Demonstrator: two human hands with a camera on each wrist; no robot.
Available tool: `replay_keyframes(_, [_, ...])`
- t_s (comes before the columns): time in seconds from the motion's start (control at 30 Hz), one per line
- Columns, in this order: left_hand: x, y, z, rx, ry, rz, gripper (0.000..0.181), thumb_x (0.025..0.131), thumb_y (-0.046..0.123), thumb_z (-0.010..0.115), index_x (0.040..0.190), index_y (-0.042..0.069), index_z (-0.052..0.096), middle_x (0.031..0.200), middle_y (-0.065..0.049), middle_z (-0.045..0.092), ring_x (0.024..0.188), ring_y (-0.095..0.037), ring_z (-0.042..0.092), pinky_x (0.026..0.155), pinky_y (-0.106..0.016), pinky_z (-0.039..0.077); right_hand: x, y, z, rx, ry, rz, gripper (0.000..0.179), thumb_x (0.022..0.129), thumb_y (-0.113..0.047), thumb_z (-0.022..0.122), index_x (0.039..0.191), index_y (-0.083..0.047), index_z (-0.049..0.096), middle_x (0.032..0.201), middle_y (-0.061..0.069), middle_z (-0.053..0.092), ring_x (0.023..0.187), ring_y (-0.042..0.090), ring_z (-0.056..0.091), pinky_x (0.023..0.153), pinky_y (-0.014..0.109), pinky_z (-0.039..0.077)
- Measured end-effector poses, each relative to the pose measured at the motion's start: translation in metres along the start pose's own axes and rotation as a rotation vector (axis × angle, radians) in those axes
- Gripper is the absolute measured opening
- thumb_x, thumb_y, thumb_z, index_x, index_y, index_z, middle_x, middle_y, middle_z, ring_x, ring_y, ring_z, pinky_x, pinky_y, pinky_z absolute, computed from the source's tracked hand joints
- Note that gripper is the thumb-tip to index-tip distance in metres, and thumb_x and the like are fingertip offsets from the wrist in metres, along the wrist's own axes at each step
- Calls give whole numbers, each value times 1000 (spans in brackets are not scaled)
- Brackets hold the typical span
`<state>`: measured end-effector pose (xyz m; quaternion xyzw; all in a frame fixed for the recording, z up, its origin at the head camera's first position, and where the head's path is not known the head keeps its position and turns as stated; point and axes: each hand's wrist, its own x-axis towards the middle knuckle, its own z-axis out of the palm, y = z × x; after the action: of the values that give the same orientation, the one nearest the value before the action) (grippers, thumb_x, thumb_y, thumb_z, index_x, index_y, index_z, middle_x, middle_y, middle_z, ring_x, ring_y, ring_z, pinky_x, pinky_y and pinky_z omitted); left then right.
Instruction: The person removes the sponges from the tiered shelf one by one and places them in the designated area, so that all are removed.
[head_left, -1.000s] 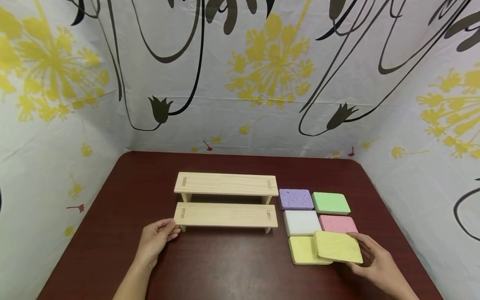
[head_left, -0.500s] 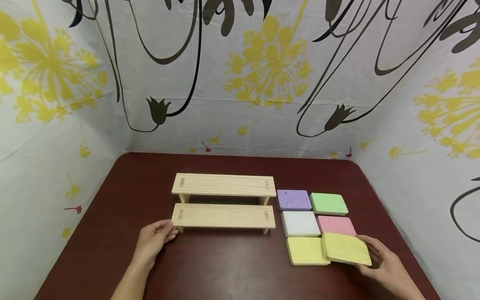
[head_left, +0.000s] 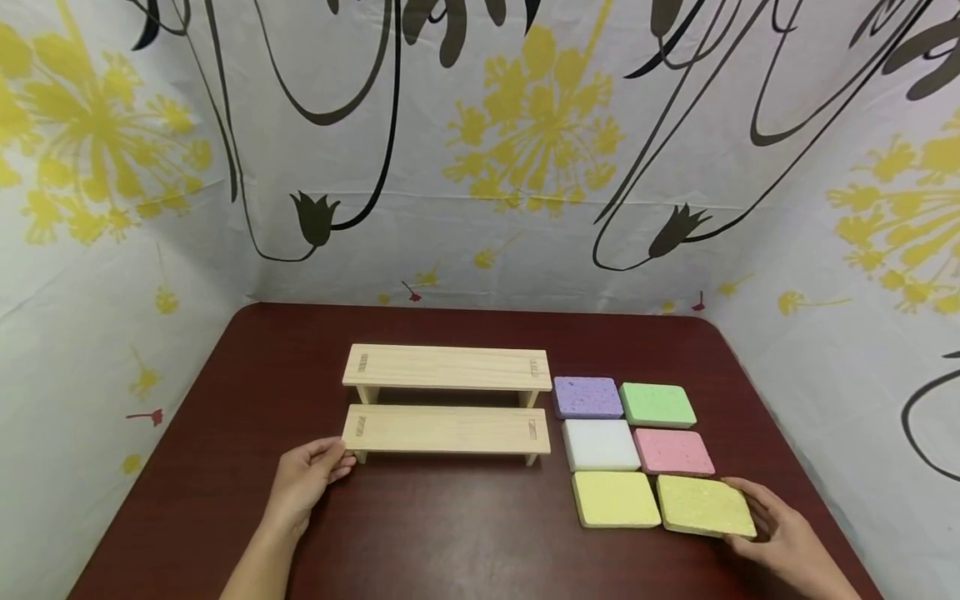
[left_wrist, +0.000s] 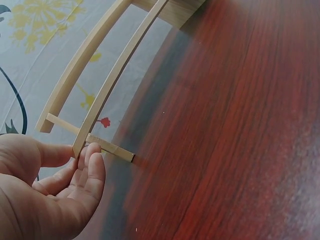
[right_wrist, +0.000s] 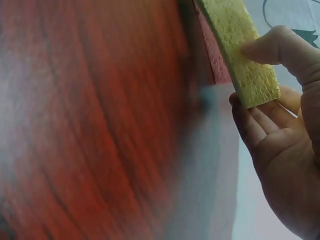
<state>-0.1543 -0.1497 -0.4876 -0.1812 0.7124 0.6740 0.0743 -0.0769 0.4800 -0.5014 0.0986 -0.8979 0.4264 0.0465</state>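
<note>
My left hand [head_left: 306, 479] pinches the left end of the lower board of a two-tier pale wooden stand [head_left: 450, 429]; in the left wrist view, thumb and fingers [left_wrist: 95, 172] meet at the board's end. At the front right, my right hand [head_left: 783, 533] grips a yellow sponge [head_left: 705, 506] by its right end, thumb on one face and fingers on the other [right_wrist: 252, 65]. This sponge lies beside another yellow sponge [head_left: 617, 500] and just in front of a pink sponge [head_left: 673, 452]. Whether its underside touches the table is hard to tell.
A white sponge [head_left: 602, 445], a purple sponge [head_left: 588, 397] and a green sponge [head_left: 657, 405] complete the two columns right of the stand. The dark red table [head_left: 465, 533] has patterned cloth [head_left: 480, 167] behind it and at both sides.
My right hand has moved the yellow sponge to the right and down, off the other yellow sponge and clear of the pink one. My left hand has kept its grip on the stand.
</note>
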Motion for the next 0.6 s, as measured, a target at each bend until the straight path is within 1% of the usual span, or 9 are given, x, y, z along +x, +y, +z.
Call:
replay_keyframes(0.2, [0, -1, -2, -1, 7, -9, 37, 104, 5, 56, 133, -17, 52, 101, -15, 73, 85, -11, 71, 77, -23, 58, 2, 4, 2, -60, -43, 6, 78, 71, 16, 81, 141, 11, 46, 134, -35, 41, 118, -18, 44, 83, 4, 44])
replay_keyframes(0.27, [0, -1, -2, -2, 9, -11, 37, 104, 5, 56, 134, -17, 52, 101, -15, 73, 85, -11, 71, 78, -24, 58, 3, 6, 3, -59, -49, 3, 81, 71, 16, 80, 144, 10, 45, 136, -36, 39, 119, -19, 42, 84, 2, 43])
replay_keyframes(0.4, [1, -2, -1, -2, 4, -5, 37, 104, 5, 56, 133, -17, 52, 102, -16, 73, 87, -13, 71, 79, -25, 58, 4, 8, 3, -19, -50, -21, 86, 71, 19, 78, 147, 13, 38, 140, -35, 38, 123, -20, 39, 88, 2, 41])
replay_keyframes(0.47, [1, -2, -1, -4, -3, -1, 38, 103, 6, 57, 133, -17, 52, 103, -16, 73, 88, -14, 71, 80, -26, 58, 4, 8, 3, -27, -34, -21, 88, 72, 18, 79, 148, 14, 35, 141, -33, 36, 124, -21, 37, 90, 1, 39])
replay_keyframes(0.53, [1, -2, -3, 3, -7, -1, 38, 104, 6, 57, 134, -16, 53, 105, -17, 73, 90, -14, 71, 81, -26, 58, 3, 4, 3, -77, -1, 33, 90, 78, 9, 80, 153, 10, 30, 142, -34, 31, 122, -26, 31, 91, -1, 34])
replay_keyframes(0.6, [0, -1, -6, 7, -1, -1, 37, 104, 7, 56, 134, -15, 54, 109, -18, 72, 91, -14, 72, 82, -26, 58, 3, -4, 5, -114, 56, 107, 91, 84, -2, 81, 157, 3, 27, 145, -28, 32, 119, -29, 29, 90, -3, 32])
